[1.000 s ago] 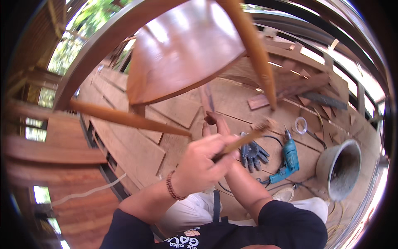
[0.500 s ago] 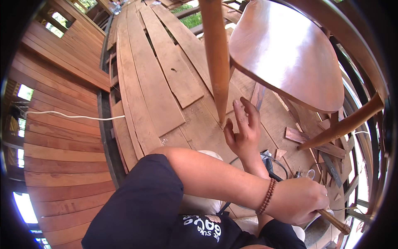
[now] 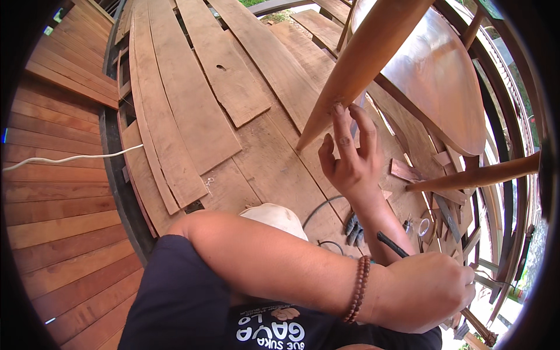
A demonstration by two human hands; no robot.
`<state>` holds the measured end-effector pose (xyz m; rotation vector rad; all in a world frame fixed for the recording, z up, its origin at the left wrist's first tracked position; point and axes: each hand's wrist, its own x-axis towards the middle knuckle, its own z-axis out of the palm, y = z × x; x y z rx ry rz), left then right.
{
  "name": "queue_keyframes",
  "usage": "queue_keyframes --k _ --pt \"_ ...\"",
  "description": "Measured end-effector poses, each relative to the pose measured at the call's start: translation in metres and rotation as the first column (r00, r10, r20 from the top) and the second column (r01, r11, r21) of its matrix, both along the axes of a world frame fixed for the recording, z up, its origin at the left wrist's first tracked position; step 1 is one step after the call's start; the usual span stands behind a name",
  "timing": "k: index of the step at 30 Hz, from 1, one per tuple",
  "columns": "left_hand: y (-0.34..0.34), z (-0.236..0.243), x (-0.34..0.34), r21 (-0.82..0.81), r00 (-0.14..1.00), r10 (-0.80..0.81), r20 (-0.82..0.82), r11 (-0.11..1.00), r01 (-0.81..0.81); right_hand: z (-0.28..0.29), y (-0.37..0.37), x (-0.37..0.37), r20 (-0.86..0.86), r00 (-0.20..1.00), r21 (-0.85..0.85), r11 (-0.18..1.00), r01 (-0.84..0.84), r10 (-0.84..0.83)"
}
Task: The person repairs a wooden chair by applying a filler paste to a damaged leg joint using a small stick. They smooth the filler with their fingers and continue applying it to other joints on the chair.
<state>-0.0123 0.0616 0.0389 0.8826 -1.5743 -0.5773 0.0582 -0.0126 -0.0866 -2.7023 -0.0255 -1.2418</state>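
Observation:
My left arm, with a brown bead bracelet point(image 3: 358, 289), crosses in front of me to the right. At its end my left hand point(image 3: 420, 291) is closed around a slim brown stick point(image 3: 479, 328), whose lower end sticks out past the fist. A narrow black tip point(image 3: 392, 244) shows above that fist; whether it belongs to the stick, I cannot tell. Fingers apart, my right hand point(image 3: 354, 154) reaches up from behind the left forearm, its fingertips at a tapered wooden leg point(image 3: 356, 67). Behind that leg is a glossy, rounded wooden seat point(image 3: 440, 81).
Long loose planks point(image 3: 192, 87) cover the floor ahead and left. Another tapered leg point(image 3: 472, 176) stands at right among wood scraps point(image 3: 452, 210). A dark glove point(image 3: 353, 230) and a black cable point(image 3: 318, 209) lie near my right forearm. At left runs a white cord point(image 3: 76, 158).
My view has shifted, and the tapered leg looks larger and more slanted. My right hand has come up to the leg with its fingertips. The left hand keeps its hold on the stick.

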Motion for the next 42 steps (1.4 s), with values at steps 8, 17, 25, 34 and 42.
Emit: queue_keyframes --k 8,17,25,34,42 --pt "0.009 0.002 0.016 -0.017 0.999 0.021 -0.033 1.0 -0.022 0.017 -0.024 -0.003 -0.079 0.997 -0.243 0.969 -0.042 0.023" --pt "0.011 0.001 0.019 -0.014 0.996 0.084 0.017 0.996 -0.084 0.035 -0.036 -0.002 -0.156 0.986 -0.394 0.911 -0.121 0.063" --pt "0.01 -0.002 0.018 0.007 0.99 0.141 0.001 0.99 -0.141 0.045 -0.033 -0.001 -0.215 0.975 -0.492 0.857 -0.156 0.054" --pt "0.006 -0.002 0.018 -0.093 0.987 0.162 -0.013 0.982 -0.162 0.029 -0.025 -0.013 -0.01 0.975 0.448 0.873 -0.195 0.223" --pt "0.003 -0.002 0.017 -0.054 0.989 0.142 -0.044 0.988 -0.144 0.025 -0.01 0.023 0.047 0.993 0.817 0.567 -0.102 0.111"
